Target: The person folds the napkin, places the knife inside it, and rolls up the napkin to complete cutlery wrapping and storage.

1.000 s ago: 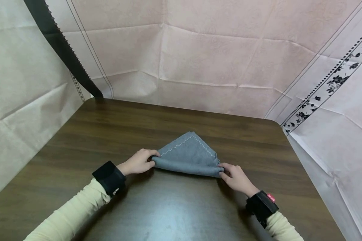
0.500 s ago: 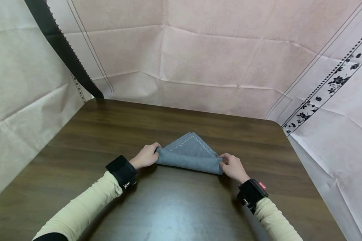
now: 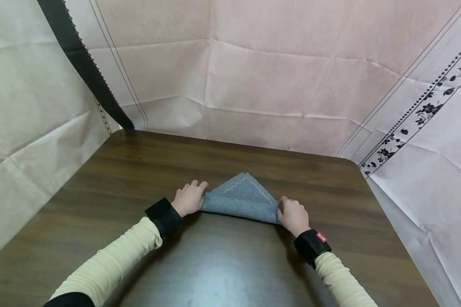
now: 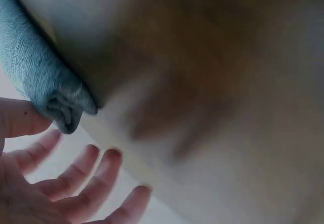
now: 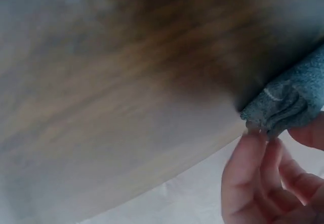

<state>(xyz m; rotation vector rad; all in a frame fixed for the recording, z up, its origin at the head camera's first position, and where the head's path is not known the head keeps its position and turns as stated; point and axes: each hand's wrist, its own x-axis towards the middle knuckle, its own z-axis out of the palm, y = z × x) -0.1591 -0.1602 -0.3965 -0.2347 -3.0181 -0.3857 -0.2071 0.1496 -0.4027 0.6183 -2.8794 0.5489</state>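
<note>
A blue-grey cloth (image 3: 242, 207) with white wavy stitching lies on the brown table, its near side rolled into a tube and its far side a flat triangular point. My left hand (image 3: 189, 198) is at the roll's left end. In the left wrist view the thumb (image 4: 23, 118) touches the roll (image 4: 38, 62), while the other fingers are spread apart below its end. At the right end my right hand (image 3: 293, 215) pinches the roll; the right wrist view shows fingertips (image 5: 253, 143) and thumb on the layered end of the cloth (image 5: 288, 102).
The wood-grain table (image 3: 157, 157) has rounded far corners. Pale creased sheeting (image 3: 272, 81) stands behind and beside it, with a black strip (image 3: 84, 64) at left and a floral band (image 3: 418, 113) at right. Black bands (image 3: 164, 217) are on both wrists.
The near edge has been rolled further forward, leaving a smaller flat triangle. Both hands moved with the roll; the left shifted right and forward and its fingers have spread. The head view tilted slightly.
</note>
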